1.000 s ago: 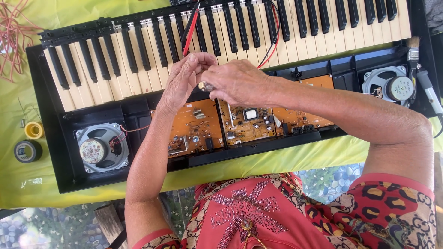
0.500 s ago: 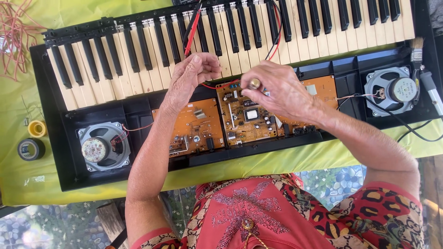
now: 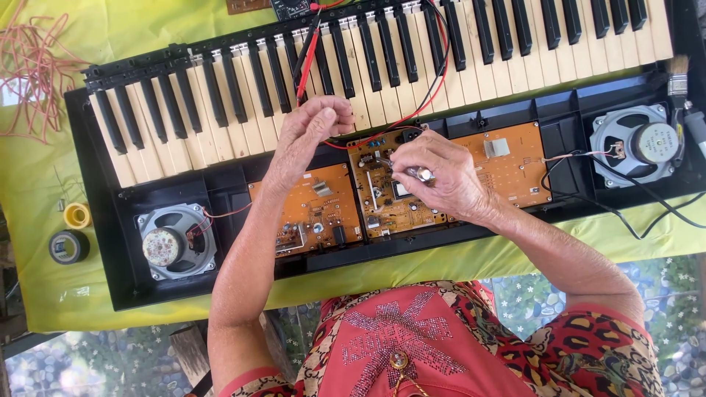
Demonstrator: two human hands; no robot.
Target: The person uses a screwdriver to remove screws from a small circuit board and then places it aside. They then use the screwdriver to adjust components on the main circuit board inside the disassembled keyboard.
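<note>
An opened electronic keyboard (image 3: 220, 110) lies on a yellow-green cloth, with three orange circuit boards exposed in its black case. My left hand (image 3: 309, 136) hovers over the white keys above the left board (image 3: 316, 213), fingertips pinched together with nothing visible between them. My right hand (image 3: 448, 180) rests over the middle board (image 3: 379, 209) and grips a small silvery metal tool (image 3: 421, 174) whose thin tip points down-left at the board. A red test probe (image 3: 307, 62) and red and black leads lie across the keys.
Round speakers sit at the case's left (image 3: 173, 242) and right (image 3: 640, 143) ends, and a black cable (image 3: 632, 217) trails off right. A yellow tape roll (image 3: 76, 215) and a black one (image 3: 68, 246) lie at left, beyond them tangled red wire (image 3: 37, 73). A brush (image 3: 677, 77) rests at far right.
My hands were touching above the boards; the right hand has moved away, down and right onto the middle board, carrying the metal tool. The left hand stays pinched above the keys.
</note>
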